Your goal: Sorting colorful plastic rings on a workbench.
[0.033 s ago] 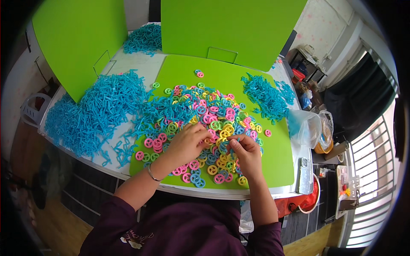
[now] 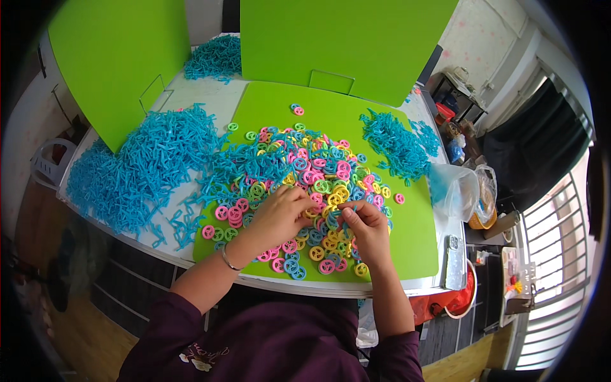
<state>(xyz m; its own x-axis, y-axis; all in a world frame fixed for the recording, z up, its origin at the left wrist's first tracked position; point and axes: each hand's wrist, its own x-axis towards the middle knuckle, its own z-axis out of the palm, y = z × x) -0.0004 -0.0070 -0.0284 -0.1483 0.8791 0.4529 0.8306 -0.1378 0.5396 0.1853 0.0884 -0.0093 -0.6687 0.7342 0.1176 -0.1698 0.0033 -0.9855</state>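
Note:
A pile of small plastic wheels (image 2: 316,253) in pink, yellow, blue and green lies on the green board in front of me. My left hand (image 2: 278,215) is over the pile's near side, its fingers pinched together; what is between the fingertips is hidden. A short way to the right, my right hand (image 2: 368,230) pinches a small blue plastic piece (image 2: 338,215) between thumb and forefinger. Both sets of fingertips face each other just above the wheels, a small gap apart. Loose blue plastic stick pieces (image 2: 251,164) overlap the wheels at the pile's left.
Large heaps of blue stick pieces lie at left (image 2: 168,149), far left (image 2: 216,58) and right (image 2: 396,145). Upright green panels (image 2: 347,38) stand behind. A phone-like object (image 2: 455,264) lies at the table's right edge, near a clear plastic bag (image 2: 453,191).
Almost nothing differs. The fingers of my left hand have shifted very slightly; my right hand keeps its place and its pinch.

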